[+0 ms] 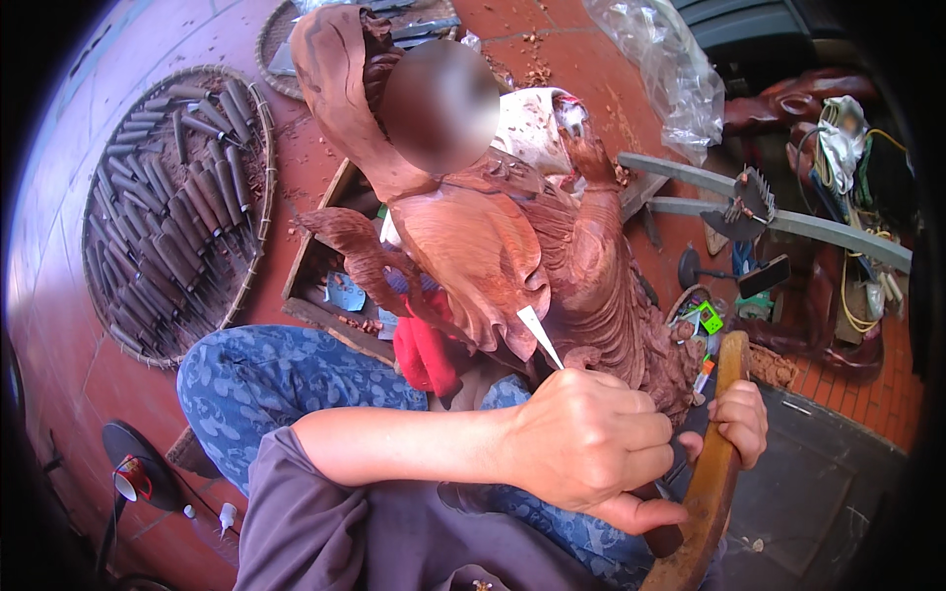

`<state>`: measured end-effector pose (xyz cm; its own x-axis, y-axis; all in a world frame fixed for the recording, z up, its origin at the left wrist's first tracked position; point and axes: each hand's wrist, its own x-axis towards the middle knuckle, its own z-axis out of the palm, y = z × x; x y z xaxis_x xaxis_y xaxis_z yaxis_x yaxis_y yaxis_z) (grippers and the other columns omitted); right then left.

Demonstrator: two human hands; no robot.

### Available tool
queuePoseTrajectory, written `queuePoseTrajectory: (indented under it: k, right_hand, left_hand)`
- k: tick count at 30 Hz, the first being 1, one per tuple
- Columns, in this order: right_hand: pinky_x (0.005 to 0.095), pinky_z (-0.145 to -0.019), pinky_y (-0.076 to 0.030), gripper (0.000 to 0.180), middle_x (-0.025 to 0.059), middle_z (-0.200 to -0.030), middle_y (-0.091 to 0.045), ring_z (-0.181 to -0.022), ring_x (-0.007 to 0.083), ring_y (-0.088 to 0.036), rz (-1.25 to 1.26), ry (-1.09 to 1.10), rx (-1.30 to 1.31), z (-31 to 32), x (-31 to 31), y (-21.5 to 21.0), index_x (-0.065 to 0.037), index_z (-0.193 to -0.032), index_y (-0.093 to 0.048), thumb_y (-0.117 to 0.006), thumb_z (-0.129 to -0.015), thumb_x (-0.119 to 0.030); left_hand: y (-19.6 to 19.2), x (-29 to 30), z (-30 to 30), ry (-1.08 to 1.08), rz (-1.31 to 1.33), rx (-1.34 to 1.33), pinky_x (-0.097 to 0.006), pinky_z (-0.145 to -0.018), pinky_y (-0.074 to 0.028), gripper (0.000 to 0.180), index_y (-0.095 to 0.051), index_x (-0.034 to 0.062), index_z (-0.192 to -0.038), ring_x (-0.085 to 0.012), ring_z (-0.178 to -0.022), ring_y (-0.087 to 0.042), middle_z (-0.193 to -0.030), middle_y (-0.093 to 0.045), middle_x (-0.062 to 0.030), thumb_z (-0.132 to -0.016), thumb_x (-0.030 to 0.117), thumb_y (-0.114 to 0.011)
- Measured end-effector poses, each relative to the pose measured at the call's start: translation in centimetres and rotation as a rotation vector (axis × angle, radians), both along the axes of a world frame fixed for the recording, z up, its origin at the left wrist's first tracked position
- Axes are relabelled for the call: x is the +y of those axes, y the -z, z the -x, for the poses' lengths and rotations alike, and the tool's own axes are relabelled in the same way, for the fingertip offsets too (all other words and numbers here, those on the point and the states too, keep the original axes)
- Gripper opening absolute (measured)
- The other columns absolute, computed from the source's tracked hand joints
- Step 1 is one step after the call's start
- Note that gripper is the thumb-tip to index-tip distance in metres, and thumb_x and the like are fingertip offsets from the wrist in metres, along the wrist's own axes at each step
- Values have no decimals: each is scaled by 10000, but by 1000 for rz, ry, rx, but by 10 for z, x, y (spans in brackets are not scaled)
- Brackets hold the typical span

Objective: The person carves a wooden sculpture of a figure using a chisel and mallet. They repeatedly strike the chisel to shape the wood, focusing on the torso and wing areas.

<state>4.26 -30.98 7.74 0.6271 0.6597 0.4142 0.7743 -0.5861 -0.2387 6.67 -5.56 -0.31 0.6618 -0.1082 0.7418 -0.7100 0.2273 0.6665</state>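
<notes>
Terracotta-red floor [301, 163], strewn with wood chips, surrounds a carver's work. The left hand [591, 438] is closed around a chisel [541, 340], its pale blade pointing to 11 o'clock, at the edge of a reddish-brown carved wooden figure [463, 236]. At 3 o'clock, the right hand [739, 422] grips a curved wooden bar [711, 492]. Farther out, a round basket [264, 202] of dark-handled tools [163, 231] lies at 10 o'clock; gray metal bars [838, 234], at 1.
</notes>
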Motion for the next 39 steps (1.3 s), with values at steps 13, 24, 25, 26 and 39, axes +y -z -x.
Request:
queuePoseTrajectory:
  k: [13, 24, 25, 26, 39]
  right_hand:
    - [380, -553, -477, 371, 84, -720, -539, -594, 239, -557, 45, 47, -61, -7, 0, 13, -67, -883, -426, -783, -795, -121]
    - [384, -531, -475, 350, 90, -724, -549, -574, 236, -549, 8, 17, -103, -13, 2, 20, -67, -875, -435, -774, -796, -102]
    - [380, -524, -472, 363, 88, -721, -546, -567, 234, -543, 132, 62, -124, -14, 4, 17, -69, -886, -432, -780, -792, -109]
    - [384, -527, -476, 353, 89, -722, -550, -569, 238, -547, 75, 32, -101, -13, 3, 18, -66, -884, -440, -778, -789, -102]
    - [384, -548, -484, 353, 86, -712, -547, -574, 242, -553, 107, 66, -126, -13, 3, 19, -63, -871, -448, -784, -766, -88]
  left_hand:
    - [9, 1, -5, -22, -34, -30, -330, -445, -395, 437, -498, 114, -605, -191, -515, -502, -617, -424, -21, -729, 448, -751]
    - [16, 0, -9, -63, -35, -103, -277, -407, -307, 473, -467, 141, -595, -123, -484, -445, -616, -396, 17, -795, 485, -722]
    - [16, 0, -9, -65, -36, -103, -278, -408, -307, 473, -467, 141, -595, -124, -485, -446, -616, -397, 17, -796, 485, -722]
    - [17, 1, -10, -67, -44, -112, -279, -409, -307, 474, -466, 141, -595, -123, -486, -448, -615, -397, 17, -795, 486, -722]
    - [20, 7, -15, -60, -65, -130, -288, -413, -315, 489, -456, 134, -586, -134, -487, -455, -608, -389, 9, -789, 488, -725]
